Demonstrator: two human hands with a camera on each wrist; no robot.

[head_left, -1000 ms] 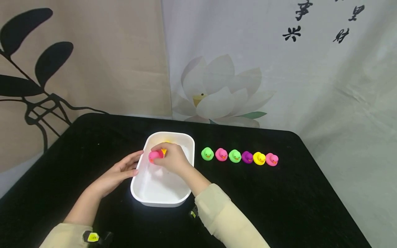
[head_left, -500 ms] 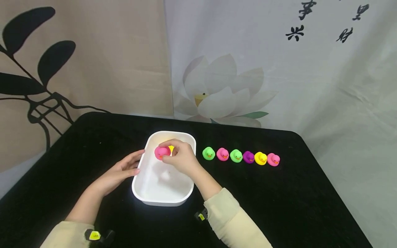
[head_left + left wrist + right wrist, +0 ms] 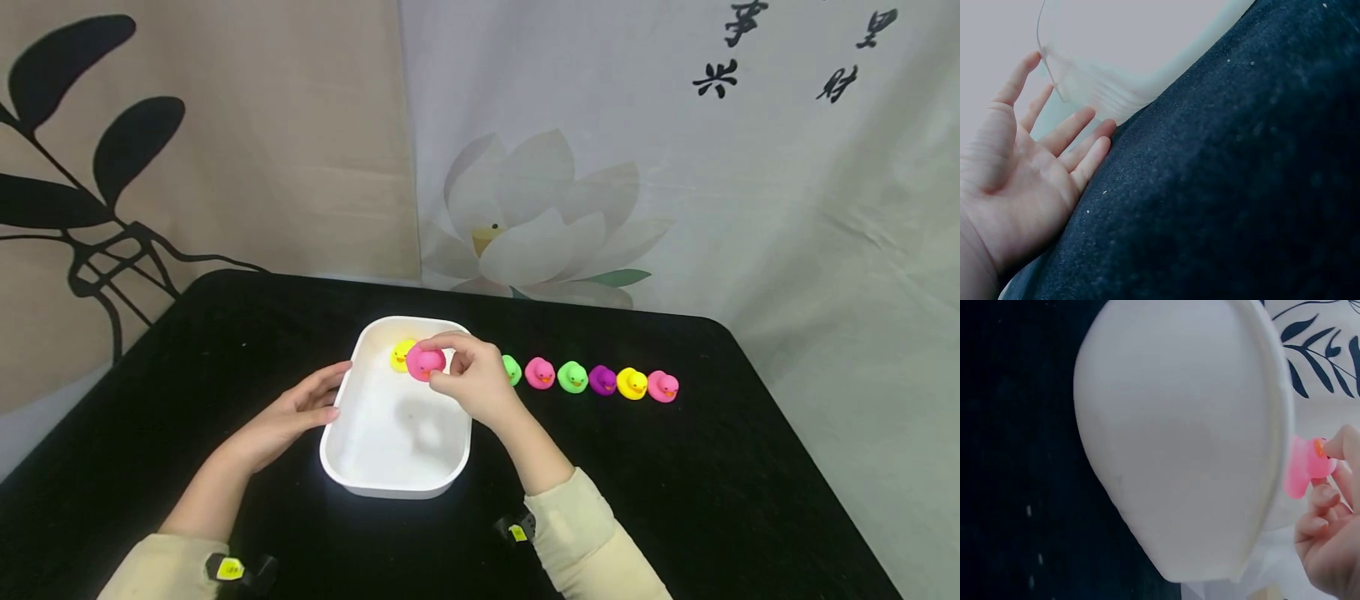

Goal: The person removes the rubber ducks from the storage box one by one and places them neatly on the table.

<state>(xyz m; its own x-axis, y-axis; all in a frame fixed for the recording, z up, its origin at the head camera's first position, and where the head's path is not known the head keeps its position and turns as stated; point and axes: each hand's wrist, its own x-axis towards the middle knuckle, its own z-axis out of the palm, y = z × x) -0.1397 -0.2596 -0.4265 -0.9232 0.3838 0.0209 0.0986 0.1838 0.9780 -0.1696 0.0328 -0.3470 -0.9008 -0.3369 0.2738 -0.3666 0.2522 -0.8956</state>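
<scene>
In the head view my right hand (image 3: 480, 379) pinches a pink rubber duck (image 3: 425, 362) between thumb and fingers, above the right part of a white tray (image 3: 397, 487). The right wrist view also has the pink duck (image 3: 1310, 464) in the fingertips of my right hand (image 3: 1338, 519), beyond the tray wall (image 3: 1185, 444). A yellow rubber duck (image 3: 402, 355) lies inside the tray near its far end. My left hand (image 3: 296, 412) touches the tray's left side with relaxed fingers. From the left wrist, that hand (image 3: 1035, 175) shows its palm and spread fingers against the tray (image 3: 1122, 103).
Right of the tray, a row of rubber ducks runs across the black table (image 3: 637, 483): green (image 3: 512, 370), pink (image 3: 540, 373), green (image 3: 572, 377), purple (image 3: 602, 380), yellow (image 3: 632, 383) and pink (image 3: 663, 386). My right hand partly covers the nearest green one. A printed cloth (image 3: 525, 75) hangs behind.
My right hand has lifted the pink duck from the tray's far left and carried it rightward, uncovering the yellow duck. The left hand stays at the tray's side.
</scene>
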